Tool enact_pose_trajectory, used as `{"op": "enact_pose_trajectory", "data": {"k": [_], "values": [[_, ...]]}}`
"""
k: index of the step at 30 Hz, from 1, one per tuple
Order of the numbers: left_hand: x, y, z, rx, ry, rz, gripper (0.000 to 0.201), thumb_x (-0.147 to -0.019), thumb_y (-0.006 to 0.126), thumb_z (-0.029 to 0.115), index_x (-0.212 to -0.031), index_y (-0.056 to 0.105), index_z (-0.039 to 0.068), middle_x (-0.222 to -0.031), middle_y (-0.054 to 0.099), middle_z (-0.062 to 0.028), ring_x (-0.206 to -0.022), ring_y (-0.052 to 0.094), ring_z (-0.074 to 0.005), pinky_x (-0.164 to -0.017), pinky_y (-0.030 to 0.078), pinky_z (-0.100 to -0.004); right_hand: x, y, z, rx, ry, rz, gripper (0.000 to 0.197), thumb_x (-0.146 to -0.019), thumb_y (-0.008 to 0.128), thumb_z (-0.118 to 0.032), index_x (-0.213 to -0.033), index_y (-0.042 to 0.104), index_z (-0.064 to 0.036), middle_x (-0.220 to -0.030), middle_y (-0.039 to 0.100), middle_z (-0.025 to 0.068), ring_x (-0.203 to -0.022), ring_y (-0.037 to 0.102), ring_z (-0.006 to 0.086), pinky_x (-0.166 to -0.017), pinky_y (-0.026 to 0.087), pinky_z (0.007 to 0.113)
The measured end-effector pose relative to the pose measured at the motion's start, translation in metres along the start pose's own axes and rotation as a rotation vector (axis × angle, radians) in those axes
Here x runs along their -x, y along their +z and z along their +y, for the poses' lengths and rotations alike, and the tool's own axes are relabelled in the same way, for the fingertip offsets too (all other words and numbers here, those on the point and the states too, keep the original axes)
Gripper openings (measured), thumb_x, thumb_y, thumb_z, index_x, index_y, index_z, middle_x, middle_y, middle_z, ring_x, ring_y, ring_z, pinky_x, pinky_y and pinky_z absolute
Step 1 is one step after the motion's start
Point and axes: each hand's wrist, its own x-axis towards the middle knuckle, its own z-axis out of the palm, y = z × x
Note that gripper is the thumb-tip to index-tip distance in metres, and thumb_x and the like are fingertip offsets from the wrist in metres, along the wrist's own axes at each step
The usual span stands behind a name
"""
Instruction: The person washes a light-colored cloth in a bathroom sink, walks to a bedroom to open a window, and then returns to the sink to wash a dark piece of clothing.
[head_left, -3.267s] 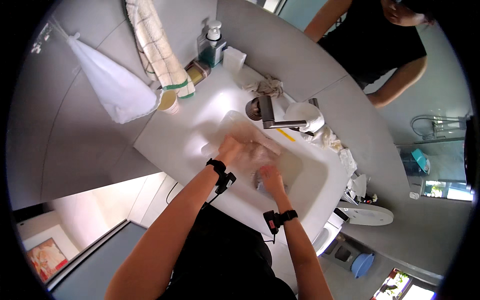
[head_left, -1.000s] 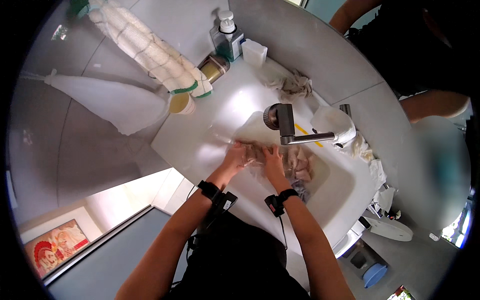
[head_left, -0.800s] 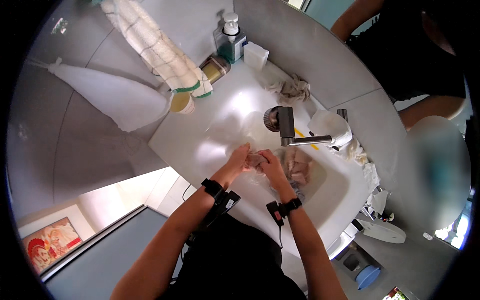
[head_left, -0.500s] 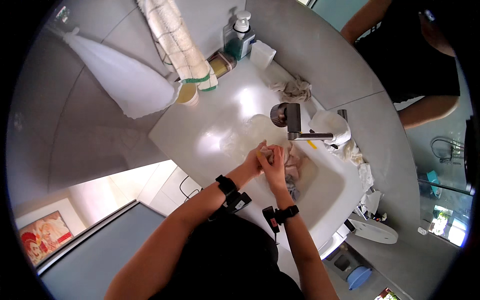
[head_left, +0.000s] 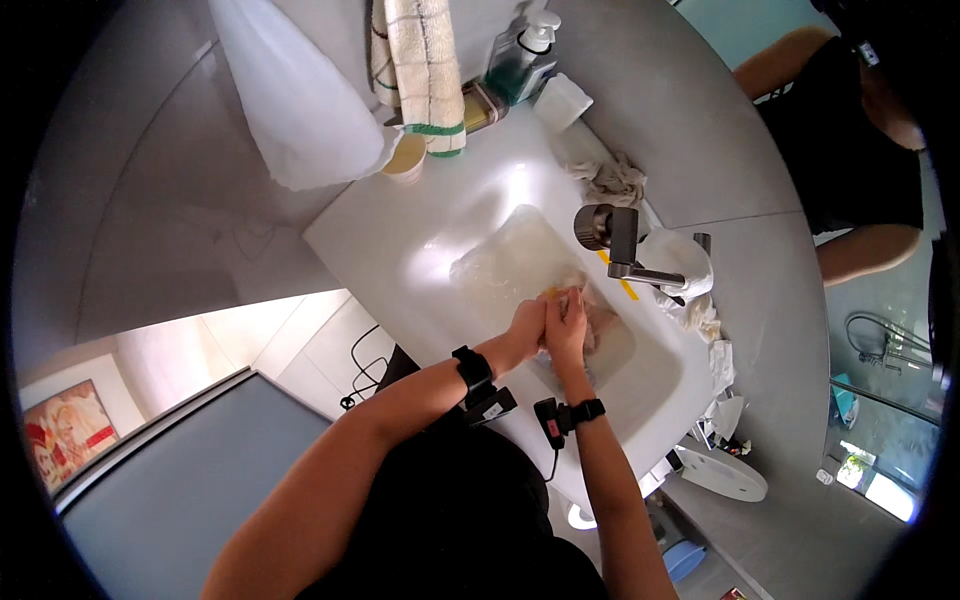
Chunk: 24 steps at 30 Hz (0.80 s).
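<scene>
My left hand (head_left: 529, 324) and my right hand (head_left: 568, 326) are pressed together over the water in the white sink (head_left: 650, 425). Both are closed on a wet, pale pink cloth (head_left: 604, 322), whose loose part hangs into the basin on the right. A small yellowish patch shows at the fingertips; whether it belongs to the cloth or is a separate thing I cannot tell. The grip itself is partly hidden by the fingers. A dark faucet (head_left: 622, 245) juts over the basin just beyond my right hand.
A crumpled greyish cloth (head_left: 612, 182) lies on the back rim, near a white box-like container (head_left: 562, 102) and a pump bottle (head_left: 528, 55). A paper cup (head_left: 405, 160) stands at the left corner, below a checked towel (head_left: 427, 60) and a hanging white cloth (head_left: 300, 100).
The view has shifted, so the sink's fittings sit farther right. My hands have drawn closer together around the cloth, with their backs turned more upward.
</scene>
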Motion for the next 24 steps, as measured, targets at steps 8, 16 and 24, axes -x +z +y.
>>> {"op": "enact_pose_trajectory", "data": {"k": [8, 16, 24], "values": [[0.015, 0.004, 0.016, -0.86, 0.215, -0.003, 0.019, -0.09, 0.042, 0.014, -0.088, 0.056, 0.001, -0.065, 0.055, -0.0094, -0.046, 0.052, -0.0206, -0.036, 0.038, -0.0329, -0.012, 0.0, 0.007, 0.043, 0.069, -0.027, 0.028, -0.088, 0.051, -0.024, -0.09, 0.052, 0.0048, -0.078, 0.057, 0.0227, -0.073, 0.055, 0.0387, -0.064, 0.043, 0.042], [0.02, -0.035, 0.061, -0.32, 0.12, 0.369, 0.04, -0.092, 0.043, 0.03, -0.119, 0.047, 0.001, -0.116, 0.051, -0.0151, -0.098, 0.054, -0.023, -0.081, 0.048, -0.032, -0.039, 0.002, 0.032, 0.108, -0.153, -0.097, 0.028, -0.089, 0.051, -0.024, -0.106, 0.059, -0.0031, -0.081, 0.056, 0.0128, -0.063, 0.049, 0.027, -0.063, 0.042, 0.038], [0.003, -0.062, 0.069, -0.521, 0.116, 0.283, 0.047, -0.089, 0.044, 0.02, -0.133, 0.036, 0.003, -0.125, 0.047, -0.0113, -0.107, 0.049, -0.0201, -0.093, 0.038, -0.0351, -0.026, 0.048, 0.063, 0.725, -0.348, -0.373, 0.05, -0.086, 0.048, -0.011, -0.134, 0.038, -0.0197, -0.143, 0.024, 0.0144, -0.119, 0.039, 0.0344, -0.093, 0.039, 0.046]]}}
